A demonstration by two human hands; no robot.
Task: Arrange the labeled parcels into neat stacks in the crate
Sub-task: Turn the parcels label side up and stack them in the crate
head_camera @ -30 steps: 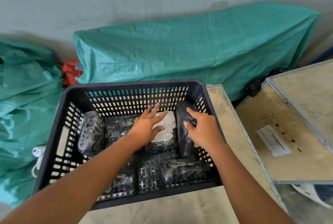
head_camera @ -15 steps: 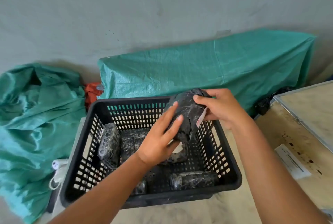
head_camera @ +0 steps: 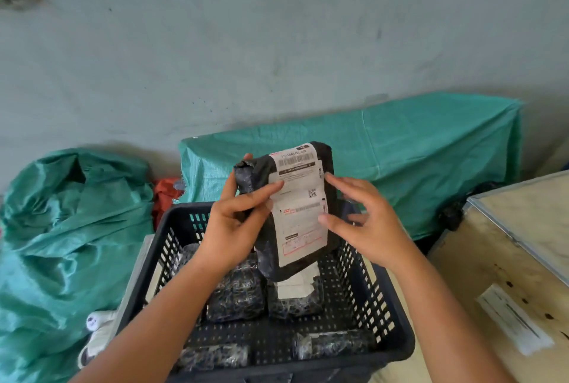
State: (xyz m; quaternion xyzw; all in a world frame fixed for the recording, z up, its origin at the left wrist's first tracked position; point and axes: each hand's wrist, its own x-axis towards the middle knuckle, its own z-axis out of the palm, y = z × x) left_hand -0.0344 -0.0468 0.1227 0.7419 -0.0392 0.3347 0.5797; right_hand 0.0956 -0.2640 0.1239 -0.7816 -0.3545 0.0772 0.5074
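A black parcel with a white shipping label (head_camera: 300,204) is held upright above the black slotted crate (head_camera: 391,342), label facing me. My left hand (head_camera: 237,225) grips its left edge, thumb on the label. My right hand (head_camera: 366,222) is at its right edge, fingertips touching the label, fingers spread. Inside the crate lie several black wrapped parcels: one at the middle (head_camera: 237,293), one with a white label (head_camera: 295,293) beside it, and two along the near wall (head_camera: 335,344).
A green tarp (head_camera: 431,161) covers something behind the crate, and a bunched green tarp (head_camera: 61,228) lies to the left. A wooden box with a paper label (head_camera: 508,290) stands at the right. A grey wall rises behind.
The parcel came up out of the crate's right side and was turned upright with its label toward me. The head view tilted upward.
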